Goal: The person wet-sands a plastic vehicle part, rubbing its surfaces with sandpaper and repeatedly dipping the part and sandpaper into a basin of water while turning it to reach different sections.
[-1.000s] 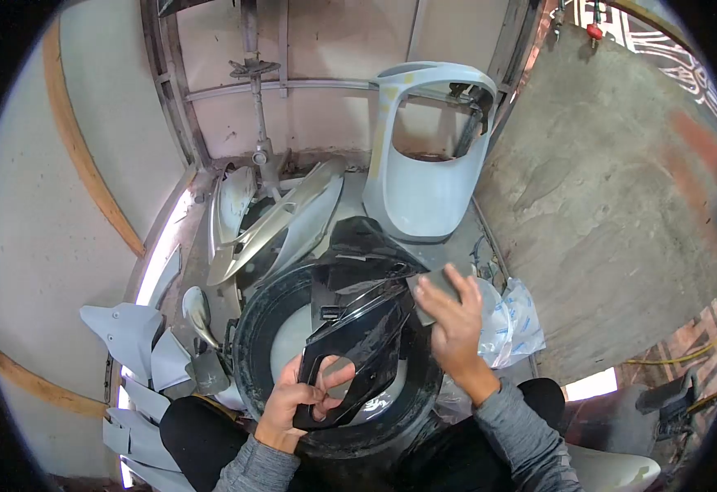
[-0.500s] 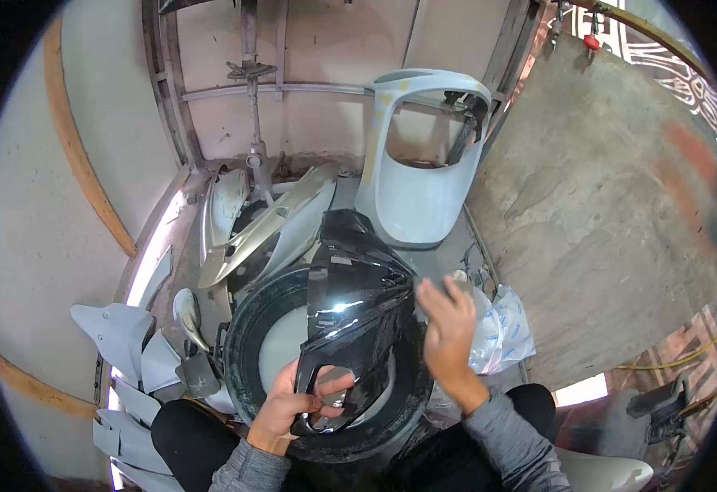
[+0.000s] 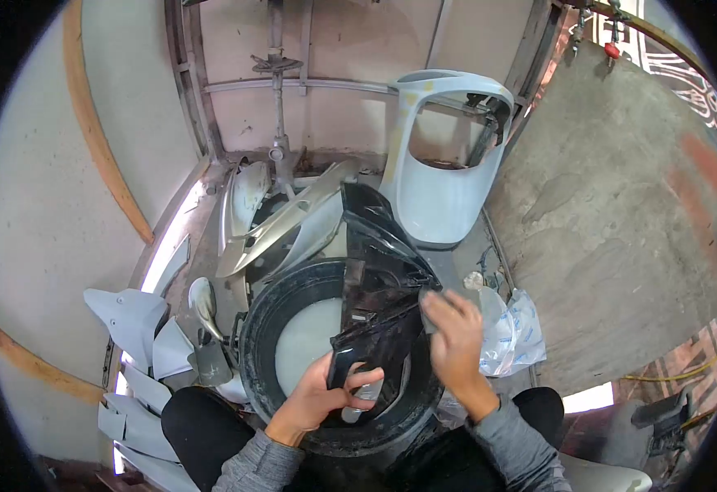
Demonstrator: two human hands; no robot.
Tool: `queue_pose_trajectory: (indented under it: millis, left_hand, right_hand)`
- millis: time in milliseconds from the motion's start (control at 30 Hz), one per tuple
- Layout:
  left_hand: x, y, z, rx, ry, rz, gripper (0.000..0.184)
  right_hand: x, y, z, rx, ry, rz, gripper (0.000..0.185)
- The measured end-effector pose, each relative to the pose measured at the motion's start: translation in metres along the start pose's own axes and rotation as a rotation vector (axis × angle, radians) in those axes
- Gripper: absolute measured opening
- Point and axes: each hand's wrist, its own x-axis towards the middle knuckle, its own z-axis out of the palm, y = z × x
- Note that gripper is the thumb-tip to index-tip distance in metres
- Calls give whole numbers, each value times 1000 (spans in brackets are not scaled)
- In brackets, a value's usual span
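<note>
A glossy black plastic panel (image 3: 383, 271) is held over a round black tub (image 3: 260, 361) with whitish liquid in it. My left hand (image 3: 334, 398) grips the panel's lower end, fingers passing through its opening. At the panel's right edge is my right hand (image 3: 454, 336), slightly blurred, its fingers closed on a grey pad (image 3: 428, 316) that shows only in part beside the fingertips.
Pale grey panels (image 3: 129, 324) lie at the left, with silver and white curved parts (image 3: 293, 217) behind the tub. A light blue-white fairing (image 3: 440, 197) leans at the back wall. A clear plastic bag (image 3: 512, 332) sits right of the tub, near a large grey board (image 3: 604, 221).
The black panel has tilted and turned in my left hand, its top end now farther up and right. My right hand has stayed by its right edge, moving slightly down. The view has shifted a little.
</note>
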Motion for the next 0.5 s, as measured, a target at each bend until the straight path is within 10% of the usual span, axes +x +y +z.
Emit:
queue_pose_trajectory:
  millis: [500]
  left_hand:
    - [6,-34,6,772,13,253,44]
  right_hand:
    - [2,-29,9,-24,-28,-88,32]
